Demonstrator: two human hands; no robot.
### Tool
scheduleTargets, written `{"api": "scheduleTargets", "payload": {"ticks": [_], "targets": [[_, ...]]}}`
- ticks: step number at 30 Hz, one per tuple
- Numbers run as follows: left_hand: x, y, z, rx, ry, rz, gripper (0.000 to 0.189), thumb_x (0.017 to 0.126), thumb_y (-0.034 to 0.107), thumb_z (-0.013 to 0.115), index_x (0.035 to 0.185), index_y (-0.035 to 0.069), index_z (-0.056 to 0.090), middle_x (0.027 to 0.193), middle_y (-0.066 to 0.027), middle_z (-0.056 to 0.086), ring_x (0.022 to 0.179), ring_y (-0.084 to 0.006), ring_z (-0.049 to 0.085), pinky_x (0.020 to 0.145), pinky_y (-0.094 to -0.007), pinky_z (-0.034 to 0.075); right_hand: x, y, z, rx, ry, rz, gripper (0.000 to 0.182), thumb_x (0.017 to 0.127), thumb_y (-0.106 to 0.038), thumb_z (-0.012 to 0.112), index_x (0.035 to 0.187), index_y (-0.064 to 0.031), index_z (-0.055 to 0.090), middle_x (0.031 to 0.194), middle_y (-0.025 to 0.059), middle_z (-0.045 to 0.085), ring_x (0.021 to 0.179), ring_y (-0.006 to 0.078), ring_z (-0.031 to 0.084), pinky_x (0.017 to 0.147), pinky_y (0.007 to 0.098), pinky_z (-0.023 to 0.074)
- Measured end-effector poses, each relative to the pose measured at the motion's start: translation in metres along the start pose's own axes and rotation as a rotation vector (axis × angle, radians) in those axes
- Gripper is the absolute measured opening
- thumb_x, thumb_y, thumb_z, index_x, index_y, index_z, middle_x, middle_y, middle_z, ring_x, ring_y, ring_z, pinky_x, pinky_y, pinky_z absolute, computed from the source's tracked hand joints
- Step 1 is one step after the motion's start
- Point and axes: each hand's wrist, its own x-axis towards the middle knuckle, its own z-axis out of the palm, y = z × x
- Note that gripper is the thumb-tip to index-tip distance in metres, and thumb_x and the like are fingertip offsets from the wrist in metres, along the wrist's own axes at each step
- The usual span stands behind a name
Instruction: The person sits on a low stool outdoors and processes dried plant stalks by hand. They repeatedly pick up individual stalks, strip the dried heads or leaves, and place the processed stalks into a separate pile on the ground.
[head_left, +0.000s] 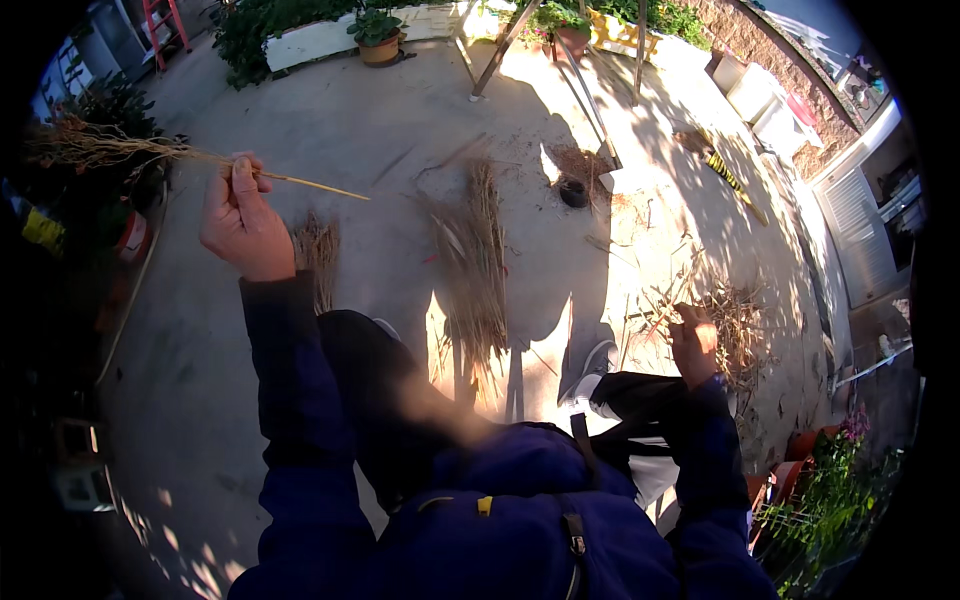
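My left hand (247, 221) is raised at the left, pinching a dried plant stalk between thumb and fingers. The branching, wispy head of the dried stalk (142, 146) spreads to the left, and its bare yellow stem points right. My right hand (694, 341) is low at the right beside a heap of broken straw-like bits (739, 322); whether its fingers hold anything is unclear. Between my feet and beyond them, a long bundle of dried stalks (487, 247) lies on the concrete, partly blurred. A smaller bundle of dried stalks (319, 251) lies just right of my left wrist.
A spade (616, 176) rests by a dark round pot (573, 193) and scattered reddish debris. A yellow-and-black wrapped tool (727, 176) lies at the right. Wooden legs (506, 49) stand ahead near a potted plant (377, 41). Planters (787, 480) border the lower right.
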Motion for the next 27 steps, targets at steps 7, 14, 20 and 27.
{"api": "scheduleTargets", "payload": {"ticks": [7, 14, 20, 27], "targets": [[0.024, -0.116, -0.096, 1.388, -0.405, 0.215, 0.017, 0.094, 0.015, 0.051, 0.098, 0.004, 0.064, 0.085, -0.0113, 0.065, 0.071, -0.0257, 0.062, 0.064, -0.0355, 0.050, -0.012, -0.049, 0.140, 0.180, -0.473, -0.032, 0.019, 0.071, -0.011, 0.066, 0.085, 0.0019, 0.066, 0.070, 0.0204, 0.063, 0.068, 0.0353, 0.064, 0.064, 0.0415, 0.0495], [-0.142, -0.311, -0.203, 1.679, -0.769, -0.337, 0.021, 0.094, 0.019, 0.051, 0.100, 0.005, 0.065, 0.083, -0.0158, 0.067, 0.072, -0.0317, 0.066, 0.059, -0.0428, 0.053, -0.023, -0.058, 0.255, 0.253, -0.723, -0.012, 0.015, 0.071, -0.014, 0.063, 0.079, -0.0008, 0.067, 0.075, 0.0203, 0.064, 0.074, 0.0368, 0.063, 0.070, 0.0433, 0.0494], [-0.219, -0.379, -0.237, 1.788, -0.964, -0.400, 0.017, 0.093, 0.018, 0.054, 0.099, 0.004, 0.063, 0.077, -0.0130, 0.066, 0.068, -0.0318, 0.065, 0.050, -0.0410, 0.052, -0.006, -0.067, 0.344, 0.324, -0.649, 0.068, 0.016, 0.072, -0.017, 0.063, 0.079, -0.0031, 0.068, 0.076, 0.0196, 0.065, 0.077, 0.0373, 0.063, 0.072, 0.0453, 0.0490], [-0.235, -0.358, -0.190, 1.796, -1.031, -0.694, 0.029, 0.088, 0.020, 0.062, 0.111, 0.004, 0.057, 0.101, -0.0177, 0.062, 0.090, -0.0346, 0.063, 0.074, -0.0433, 0.053, 0.039, -0.115, 0.405, 0.247, -0.759, 0.207, 0.021, 0.074, -0.021, 0.058, 0.079, -0.0005, 0.062, 0.076, 0.0217, 0.062, 0.081, 0.0421, 0.059, 0.073, 0.0487, 0.0467]]}}
